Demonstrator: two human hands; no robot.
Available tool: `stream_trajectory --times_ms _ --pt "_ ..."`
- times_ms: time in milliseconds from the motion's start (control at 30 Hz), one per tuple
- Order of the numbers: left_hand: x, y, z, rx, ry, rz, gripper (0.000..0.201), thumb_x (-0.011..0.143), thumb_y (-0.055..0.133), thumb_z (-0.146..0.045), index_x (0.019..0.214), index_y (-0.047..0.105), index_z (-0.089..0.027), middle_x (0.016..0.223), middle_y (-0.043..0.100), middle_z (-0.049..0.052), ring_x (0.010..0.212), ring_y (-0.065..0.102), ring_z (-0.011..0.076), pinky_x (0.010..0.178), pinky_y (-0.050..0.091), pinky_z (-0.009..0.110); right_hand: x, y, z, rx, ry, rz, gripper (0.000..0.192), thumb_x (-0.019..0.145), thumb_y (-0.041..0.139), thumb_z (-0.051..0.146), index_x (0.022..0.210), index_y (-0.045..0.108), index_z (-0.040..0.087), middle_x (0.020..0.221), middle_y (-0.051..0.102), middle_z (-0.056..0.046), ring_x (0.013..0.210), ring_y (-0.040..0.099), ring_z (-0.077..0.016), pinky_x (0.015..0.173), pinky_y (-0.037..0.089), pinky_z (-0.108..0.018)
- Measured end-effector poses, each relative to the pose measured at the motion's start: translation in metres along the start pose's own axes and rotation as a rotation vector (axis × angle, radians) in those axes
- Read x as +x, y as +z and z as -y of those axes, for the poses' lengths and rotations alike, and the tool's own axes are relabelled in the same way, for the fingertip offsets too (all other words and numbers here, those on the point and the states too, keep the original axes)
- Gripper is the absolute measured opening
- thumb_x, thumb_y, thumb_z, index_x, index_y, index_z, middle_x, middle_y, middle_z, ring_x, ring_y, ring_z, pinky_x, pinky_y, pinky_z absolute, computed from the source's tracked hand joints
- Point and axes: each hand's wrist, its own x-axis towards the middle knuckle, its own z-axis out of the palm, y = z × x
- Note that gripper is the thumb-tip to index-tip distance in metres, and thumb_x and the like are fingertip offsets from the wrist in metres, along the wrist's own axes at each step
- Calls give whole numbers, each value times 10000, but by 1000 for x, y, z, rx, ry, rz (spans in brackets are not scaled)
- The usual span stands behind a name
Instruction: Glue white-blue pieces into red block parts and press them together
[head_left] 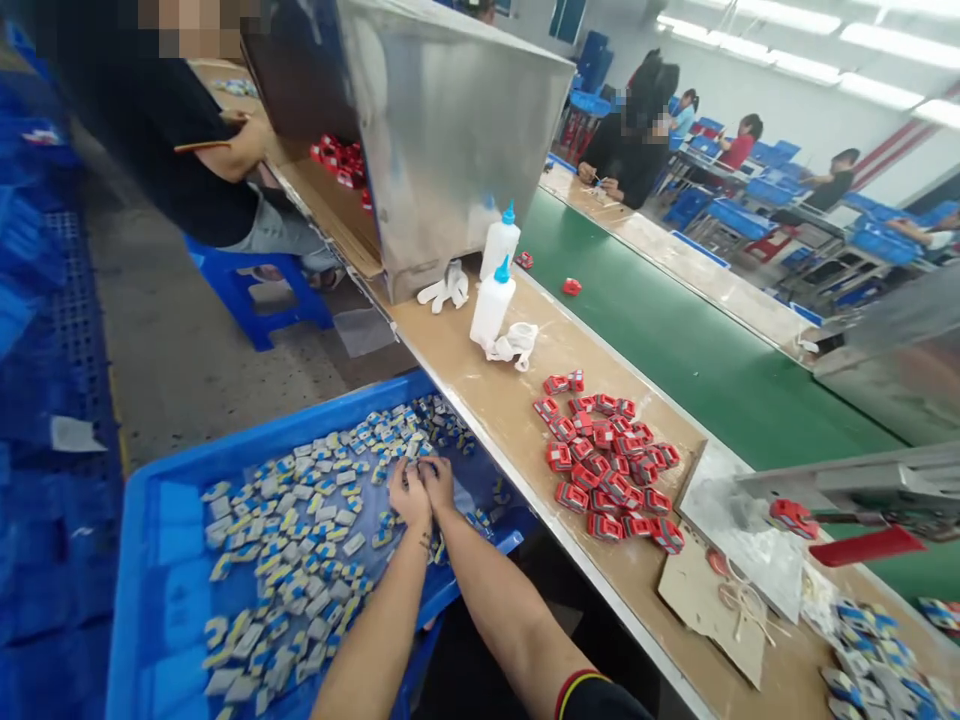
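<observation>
Inside the blue crate, the left hand and right hand are pressing together, fingers curling around small grey-and-blue parts there, seemingly gathering a handful, which next calls for lifting without spilling.

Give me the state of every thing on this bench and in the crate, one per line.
blue crate: partly filled with small parts
left hand: in crate, on parts
right hand: in crate, touching left hand
red parts: piled on bench
glue bottles: upright, capped
green belt: nearly bare
</observation>
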Motion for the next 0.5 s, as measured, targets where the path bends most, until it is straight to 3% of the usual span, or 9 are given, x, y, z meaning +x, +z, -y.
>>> stream_trajectory --times_ms 133,300,400,500 --pt "4 -12 -2 1 -141 -14 349 1049 676 -396 1332 671 -193 1394 672 124 1212 689 263 1039 616 494 -5 9 10 29 49 46 356 1035 698 417 1311 672 194 1353 694 -101 1168 709 -245 1008 631 -477" --pt "6 -28 -23 -24 -252 52 353 1047 679 -398 1332 669 -189 1368 681 119 1175 701 257 1006 630 475 -18 3 36 51 93 56 366 1032 701 416 1321 668 195 1371 686 -103 1192 702 -254 1023 624 -490" --pt "5 -40 -40 -50 -225 109 383 1042 687 -402 1353 655 -181 1367 678 121 1170 703 261 994 635 480 -29 -2 55 63 105 72 353 1031 704 411 1313 673 200 1377 684 -102 1197 700 -253 1029 621 -487" --pt "4 -55 -64 -64 -89 208 405 1031 704 -406 1361 651 -178 1370 675 117 1187 700 276 992 634 482 -36 -8 75 67 146 82 339 1028 708 415 1286 681 196 1357 693 -98 1192 701 -250 1024 619 -479"
